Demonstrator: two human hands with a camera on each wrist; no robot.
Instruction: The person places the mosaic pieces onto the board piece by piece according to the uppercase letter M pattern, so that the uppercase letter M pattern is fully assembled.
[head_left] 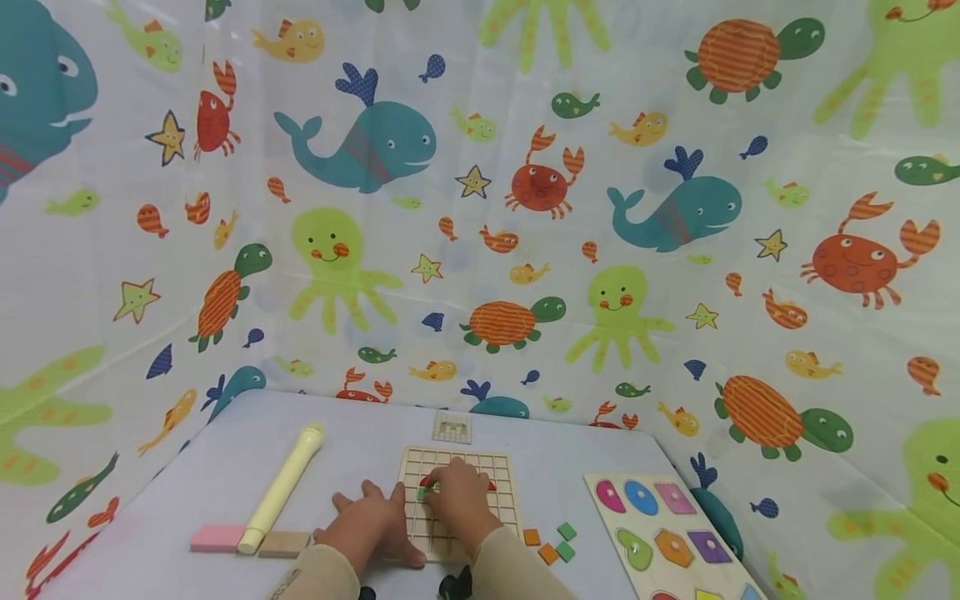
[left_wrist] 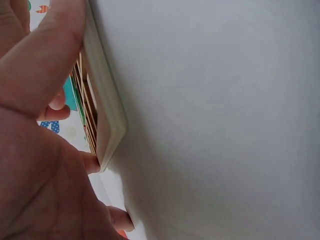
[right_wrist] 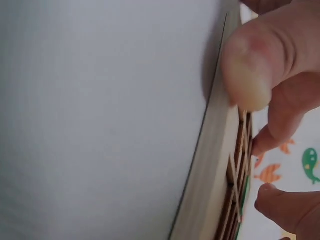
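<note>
A wooden grid board (head_left: 420,542) lies on the table in the head view, with red and green tiles in some squares. My left hand (head_left: 372,521) rests spread at the board's left edge, thumb along its near edge. In the left wrist view, its thumb (left_wrist: 45,55) lies against the board's rim (left_wrist: 107,115). My right hand (head_left: 461,500) reaches over the board, fingers bent down beside a green tile (head_left: 422,493). A red tile (head_left: 492,486) shows on its other side. In the right wrist view, what is under its fingertips is hidden.
Loose orange tiles (head_left: 532,537) and green tiles (head_left: 566,531) lie right of the board. A shape puzzle (head_left: 652,517) stands further right. At left are a yellow stick (head_left: 285,487), a pink block (head_left: 217,537) and a tan block (head_left: 284,544). A pattern card (head_left: 452,437) lies behind.
</note>
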